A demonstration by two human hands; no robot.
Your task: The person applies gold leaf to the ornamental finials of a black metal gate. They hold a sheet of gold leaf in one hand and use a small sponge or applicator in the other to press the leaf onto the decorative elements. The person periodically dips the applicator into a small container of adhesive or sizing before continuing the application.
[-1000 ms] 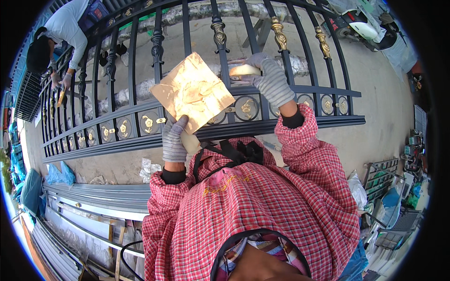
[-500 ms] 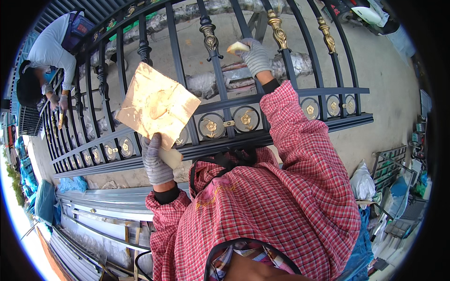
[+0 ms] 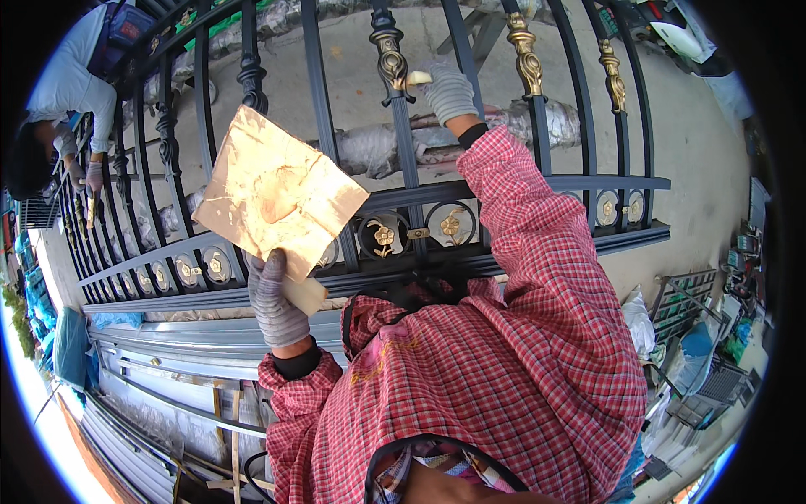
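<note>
My left hand (image 3: 277, 307), in a grey striped glove, grips a square of cardboard (image 3: 243, 181) by its near corner. Wet-looking gold paint (image 3: 281, 197) is smeared over the cardboard's middle. A pale foam block (image 3: 305, 296) is also in that hand, under the cardboard's edge. My gloved right hand (image 3: 451, 92) pinches a small cream-coloured sponge piece (image 3: 419, 77). Its tip is at the right side of a partly gilded ornament (image 3: 392, 67) on a dark metal gate (image 3: 407, 143); whether they touch, I cannot tell. Gold flower medallions (image 3: 384, 236) sit along the gate's lower band.
At the far left, another gloved person (image 3: 71, 92) bends over the same gate, holding a brush-like tool (image 3: 91, 210). Plastic-wrapped bundles (image 3: 369, 149) lie beneath the bars. Metal profiles (image 3: 193, 340) are stacked at lower left. A white bag (image 3: 638, 323) and a motorbike (image 3: 684, 38) stand right.
My right hand has moved left, bringing the sponge from open space beside the ornament to its right side. The left hand still holds the cardboard. The whole view has shifted slightly.
</note>
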